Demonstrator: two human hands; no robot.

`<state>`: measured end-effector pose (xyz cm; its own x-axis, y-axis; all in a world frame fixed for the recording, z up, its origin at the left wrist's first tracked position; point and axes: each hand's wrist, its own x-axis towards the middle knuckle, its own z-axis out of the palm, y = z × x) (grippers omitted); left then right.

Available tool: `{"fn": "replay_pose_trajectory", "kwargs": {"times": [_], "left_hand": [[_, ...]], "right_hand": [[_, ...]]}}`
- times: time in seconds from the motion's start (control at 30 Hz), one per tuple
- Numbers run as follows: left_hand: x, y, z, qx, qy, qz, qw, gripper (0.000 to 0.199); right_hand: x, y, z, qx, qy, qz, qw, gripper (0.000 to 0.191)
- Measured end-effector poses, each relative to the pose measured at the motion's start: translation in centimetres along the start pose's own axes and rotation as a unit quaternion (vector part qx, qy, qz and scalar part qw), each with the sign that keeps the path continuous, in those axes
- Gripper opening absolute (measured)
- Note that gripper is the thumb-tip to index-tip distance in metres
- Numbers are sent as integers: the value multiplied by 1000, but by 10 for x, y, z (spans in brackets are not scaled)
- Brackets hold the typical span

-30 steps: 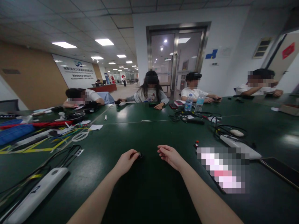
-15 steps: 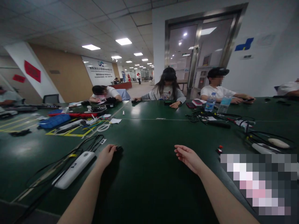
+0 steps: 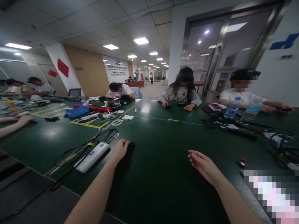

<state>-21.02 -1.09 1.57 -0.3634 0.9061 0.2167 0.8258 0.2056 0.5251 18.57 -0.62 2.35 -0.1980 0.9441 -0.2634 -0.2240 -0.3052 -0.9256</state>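
Left hand [image 3: 120,150] at centre pinching a small black object [image 3: 131,144], right hand [image 3: 202,164] empty, fingers loosely together, above green table [image 3: 158,174].

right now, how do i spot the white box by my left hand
On the green table, find the left hand. The box lies slantwise just left of it, near black cables. It is long and marked 2; the tag marked 2 is far smaller.

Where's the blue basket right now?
Head view, left side: the blue basket sits on the green table, beyond the white power strip, beside yellow tape markings.
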Motion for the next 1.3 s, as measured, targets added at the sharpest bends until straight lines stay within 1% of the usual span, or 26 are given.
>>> {"fn": "replay_pose_trajectory", "kwargs": {"times": [0.23,0.37,0.57,0.77,0.87,1.03,1.3], "left_hand": [[-4,3,-6,15,-32,12,999,20],[-7,7,-10,22,-36,35,998,23],[-6,8,-10,30,-49,29,998,27],[-5,6,-6,5,-44,31,999,25],[-6,9,-7,13,-47,38,998,24],[-8,10,-8,22,-28,36,999,26],[-7,9,-8,37,-40,32,998,27]], "right_hand": [[2,3,-2,-4,0,-4,1000,28],[0,0,-1,-6,5,1,1000,27],[0,-1,-1,0,11,8,1000,26],[-2,-3,4,9,6,4,1000,22],[-3,-2,4,12,-1,0,1000,23],[-1,1,2,13,0,-9,1000,23],[-3,0,3,9,-9,-13,1000,23]]}}
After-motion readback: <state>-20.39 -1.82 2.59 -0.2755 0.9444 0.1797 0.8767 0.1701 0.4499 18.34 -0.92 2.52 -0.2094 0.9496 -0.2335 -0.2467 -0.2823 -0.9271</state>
